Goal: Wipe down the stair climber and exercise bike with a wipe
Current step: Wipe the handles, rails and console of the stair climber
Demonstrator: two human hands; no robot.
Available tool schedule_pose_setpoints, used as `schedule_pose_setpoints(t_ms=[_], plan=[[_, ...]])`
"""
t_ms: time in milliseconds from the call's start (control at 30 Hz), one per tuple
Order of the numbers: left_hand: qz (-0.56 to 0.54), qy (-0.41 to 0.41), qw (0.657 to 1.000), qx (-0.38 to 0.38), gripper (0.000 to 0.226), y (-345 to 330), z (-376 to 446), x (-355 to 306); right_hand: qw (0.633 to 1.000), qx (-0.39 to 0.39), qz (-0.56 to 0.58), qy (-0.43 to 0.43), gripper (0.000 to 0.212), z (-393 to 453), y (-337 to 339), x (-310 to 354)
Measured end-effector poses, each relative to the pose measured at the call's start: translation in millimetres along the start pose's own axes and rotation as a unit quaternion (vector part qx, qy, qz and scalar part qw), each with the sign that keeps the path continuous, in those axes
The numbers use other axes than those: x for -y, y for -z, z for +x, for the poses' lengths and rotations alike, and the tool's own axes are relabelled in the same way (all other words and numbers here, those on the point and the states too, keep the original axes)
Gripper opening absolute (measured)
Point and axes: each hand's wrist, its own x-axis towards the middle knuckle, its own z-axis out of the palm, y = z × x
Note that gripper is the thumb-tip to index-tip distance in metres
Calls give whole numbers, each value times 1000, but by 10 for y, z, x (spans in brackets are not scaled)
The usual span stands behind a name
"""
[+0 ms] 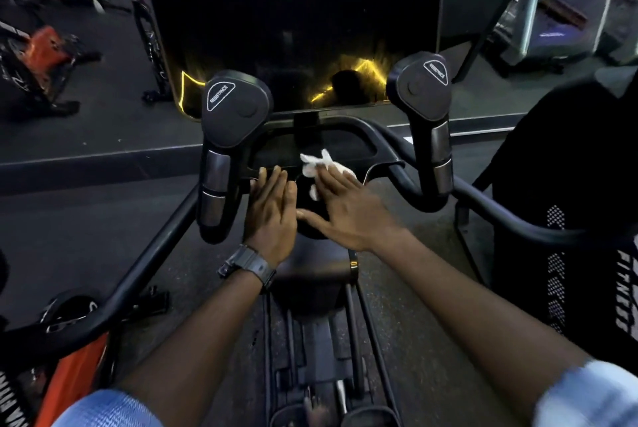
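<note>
A black exercise machine fills the view, with a dark console screen, a black tray below it, and two upright grips marked RESISTANCE, the left grip and the right grip. My right hand lies flat with straight fingers on a crumpled white wipe, pressing it onto the tray's front edge. My left hand, a watch on its wrist, rests flat with fingers together on the console housing just left of the wipe.
Curved black handrails run down both sides, one on the left and one on the right. A black mesh seat back stands at the right. Orange and black bikes sit on the dark floor at the left. The machine's frame runs below my arms.
</note>
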Motion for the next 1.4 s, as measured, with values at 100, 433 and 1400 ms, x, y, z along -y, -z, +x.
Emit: schedule_pose_setpoints(t_ms=[100, 433, 1400], plan=[[8, -7, 1000, 0, 74, 71, -4, 0, 1000, 10, -19, 8, 82, -133, 64, -203], [15, -16, 1000, 10, 73, 200, -128, -130, 994, -74, 38, -69, 45, 247, 221, -339], [-188, -74, 929, -310, 37, 1314, -511, -906, 852, -455, -84, 245, 44, 234, 918, 718]])
